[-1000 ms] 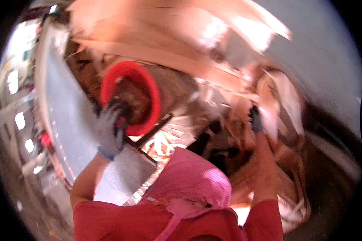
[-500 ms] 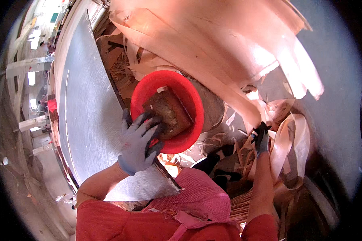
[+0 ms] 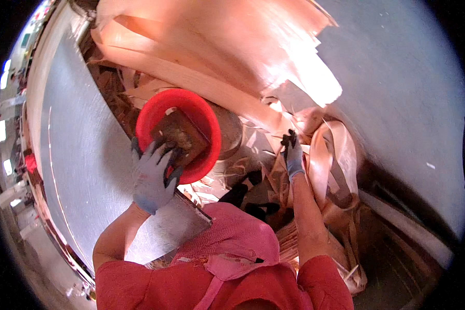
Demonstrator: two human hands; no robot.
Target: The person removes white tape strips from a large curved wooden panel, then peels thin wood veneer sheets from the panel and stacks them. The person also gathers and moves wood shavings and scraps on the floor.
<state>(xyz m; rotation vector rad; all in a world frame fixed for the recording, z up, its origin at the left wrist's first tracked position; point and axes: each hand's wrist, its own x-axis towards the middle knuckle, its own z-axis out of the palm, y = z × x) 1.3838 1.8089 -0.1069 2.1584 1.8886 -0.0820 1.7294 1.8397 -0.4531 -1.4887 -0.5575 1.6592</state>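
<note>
The left gloved hand (image 3: 154,178) hides the near-left rim of the red bucket (image 3: 212,124), and its dark fingertips blend into the brown contents (image 3: 176,133), whose make-up is unclear. The right gloved hand (image 3: 293,152) shows mostly its back, so whether its fingers pinch the wood-veneer sheets (image 3: 201,46) cannot be told; the top edge cuts those sheets off. The pink apron (image 3: 230,227) covers part of the metal-topped table (image 3: 88,134) and the person's legs; the dark shoes (image 3: 236,194) show only in part. The lower edge crops the red shirt (image 3: 134,284). At the left rim, a red shape (image 3: 31,163) is too small and smeared to identify
</note>
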